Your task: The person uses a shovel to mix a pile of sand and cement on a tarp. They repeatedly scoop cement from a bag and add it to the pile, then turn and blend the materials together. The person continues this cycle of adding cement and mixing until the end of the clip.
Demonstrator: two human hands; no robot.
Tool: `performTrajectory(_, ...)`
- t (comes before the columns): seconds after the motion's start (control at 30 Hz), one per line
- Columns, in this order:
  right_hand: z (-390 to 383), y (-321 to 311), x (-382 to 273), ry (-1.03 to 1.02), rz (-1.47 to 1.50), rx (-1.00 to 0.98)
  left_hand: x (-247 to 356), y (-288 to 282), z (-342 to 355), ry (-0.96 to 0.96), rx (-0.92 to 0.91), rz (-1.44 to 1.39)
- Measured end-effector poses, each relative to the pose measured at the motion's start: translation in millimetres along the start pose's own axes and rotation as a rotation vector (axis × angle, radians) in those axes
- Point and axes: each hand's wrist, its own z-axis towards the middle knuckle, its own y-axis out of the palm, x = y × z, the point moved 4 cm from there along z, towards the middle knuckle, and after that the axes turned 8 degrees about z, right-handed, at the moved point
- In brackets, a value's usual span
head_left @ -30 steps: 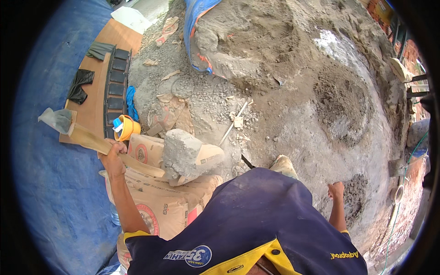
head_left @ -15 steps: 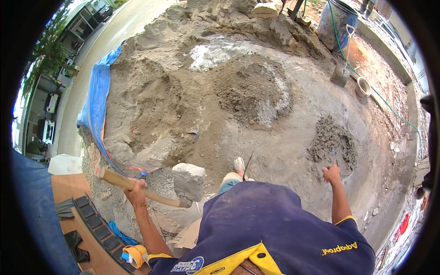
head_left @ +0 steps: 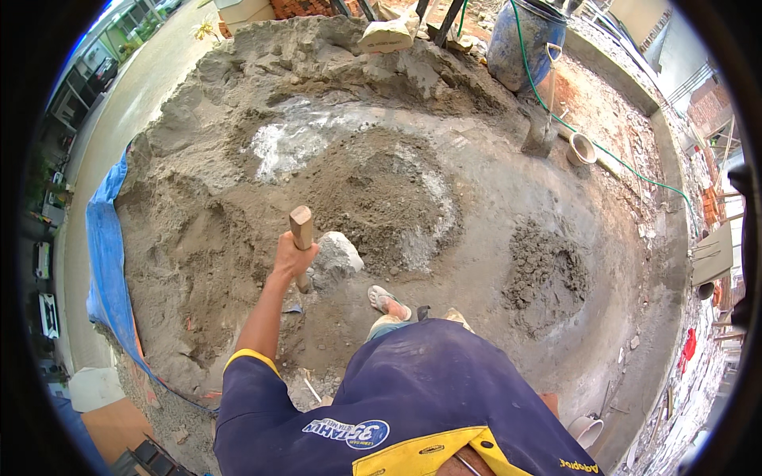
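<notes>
My left hand (head_left: 294,258) is closed round the wooden handle of a hoe (head_left: 301,226). The handle's butt end points up toward me. Below and beside the hand shows a pale, cement-caked blade (head_left: 337,252), at the near edge of the sand and cement mound (head_left: 373,186). My right hand is not visible; only a bit of skin shows by the shirt's lower right edge. Off to the right sits a separate heap of wet mortar (head_left: 548,274). One sandalled foot (head_left: 389,303) stands on the ground just right of the hoe.
A large sand pile (head_left: 182,262) edged by a blue tarp (head_left: 107,246) lies left. At the far right stand a blue drum (head_left: 520,47), a shovel (head_left: 541,131) and a bucket (head_left: 582,149), with a green hose (head_left: 627,161) running past. Another pale bucket (head_left: 586,431) is near me on the right.
My left hand has carried the hoe forward and to the right, from the near left to the mound. My right hand, earlier beside the mortar heap, has dropped out of sight. The view has shifted.
</notes>
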Motion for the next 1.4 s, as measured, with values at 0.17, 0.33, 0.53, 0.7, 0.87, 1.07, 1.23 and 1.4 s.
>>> performTrajectory(0.17,-55,68,-86,-0.091,-0.049,-0.089,35,56,142,0.314,-0.27,0.123)
performTrajectory(0.33,-29,95,-140,-0.125,-0.203,-0.137,16,185,236,0.64,-0.512,0.434)
performTrajectory(0.53,121,173,-236,-0.332,-0.463,-0.323,-50,338,298,0.488,-0.654,0.866)
performTrajectory(0.7,240,313,-450,-0.538,0.148,-0.197,-47,363,312,0.577,-0.712,1.187)
performTrajectory(0.87,162,466,-602,-0.591,-0.177,-0.676,-86,351,313,-0.026,-0.627,0.711)
performTrajectory(1.07,158,531,-565,-0.356,-0.194,-0.62,-214,391,366,-0.408,-0.229,0.18)
performTrajectory(1.23,129,582,-452,-0.205,-0.509,-0.3,-294,466,370,-1.132,-0.445,-0.776)
performTrajectory(1.4,113,623,-419,-0.091,-0.39,-0.224,-290,457,375,-1.189,-0.506,-0.565)
